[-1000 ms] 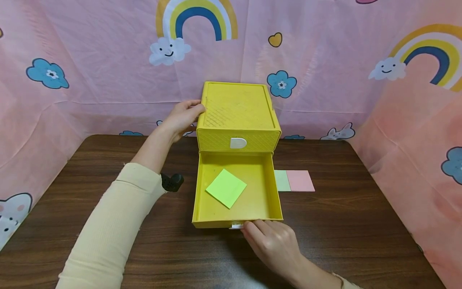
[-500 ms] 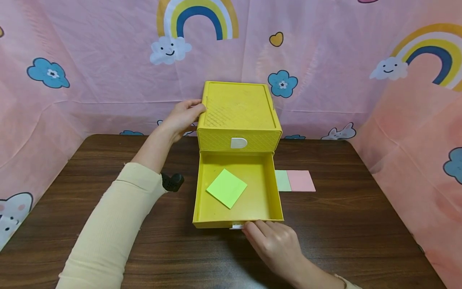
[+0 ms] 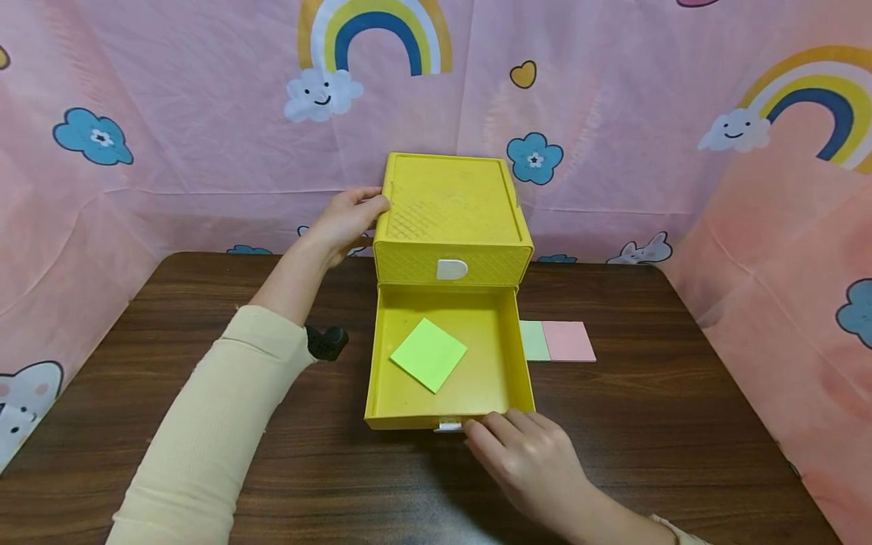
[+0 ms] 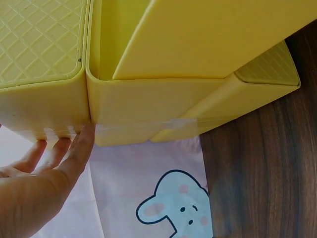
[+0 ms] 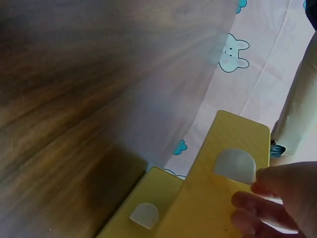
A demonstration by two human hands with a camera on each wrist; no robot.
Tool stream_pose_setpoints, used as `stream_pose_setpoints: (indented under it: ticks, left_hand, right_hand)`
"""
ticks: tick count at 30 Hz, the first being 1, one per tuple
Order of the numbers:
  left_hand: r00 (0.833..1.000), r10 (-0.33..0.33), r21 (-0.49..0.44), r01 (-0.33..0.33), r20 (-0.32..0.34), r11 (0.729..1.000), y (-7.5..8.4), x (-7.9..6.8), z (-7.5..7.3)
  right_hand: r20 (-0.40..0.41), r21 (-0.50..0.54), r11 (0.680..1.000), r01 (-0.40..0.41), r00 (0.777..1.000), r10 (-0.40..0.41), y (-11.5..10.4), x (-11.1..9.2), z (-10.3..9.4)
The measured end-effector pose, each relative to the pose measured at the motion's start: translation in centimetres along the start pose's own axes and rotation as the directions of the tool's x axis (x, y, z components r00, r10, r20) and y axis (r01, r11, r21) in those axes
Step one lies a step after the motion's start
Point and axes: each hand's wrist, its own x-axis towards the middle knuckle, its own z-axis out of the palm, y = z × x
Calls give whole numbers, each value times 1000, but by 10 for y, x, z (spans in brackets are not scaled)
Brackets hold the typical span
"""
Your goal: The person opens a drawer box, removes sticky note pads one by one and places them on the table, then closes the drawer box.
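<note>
A yellow drawer cabinet (image 3: 453, 200) stands toward the back of the table, its upper drawer closed behind a white tab (image 3: 452, 269). Below that, a yellow drawer (image 3: 487, 356) is pulled far out, with a square lime-green sticky note pad (image 3: 429, 354) lying turned inside. My left hand (image 3: 344, 223) braces the cabinet's left side; in the left wrist view its extended fingers (image 4: 74, 151) touch the wall. At the pulled-out drawer's front, my right hand (image 3: 527, 462) has its fingertips against the face, right at the edge of the white handle tab (image 5: 235, 165), not wrapped around it.
Pale green (image 3: 534, 341) and pink (image 3: 569, 341) square pads lie on the dark wood table (image 3: 654, 439), right of the drawer. Another drawer front with a white tab (image 5: 144, 215) sits lower in the cabinet. A pink patterned cloth (image 3: 225, 136) hangs behind and at the sides.
My right hand has shifted slightly right, its fingertips easing off the handle tab. The left hand, drawer and green pad keep their places.
</note>
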Motion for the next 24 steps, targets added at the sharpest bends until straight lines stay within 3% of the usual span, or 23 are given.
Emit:
stream_pose_setpoints:
  ticks: [4,17,24]
  left_hand:
    - [1000,0,-10,0,-4,1000,0,1,1]
    - [1000,2,-12,-2,-2,1000,-1,1,0]
    - [1000,4,-20,-4,2,1000,-1,2,0]
  right_hand:
    - [49,4,1000,15,999,-15,3,0,-4]
    - [83,14,997,77,993,-78,11,17,-23]
    - [174,61,995,82,980,-91,20,15,-23]
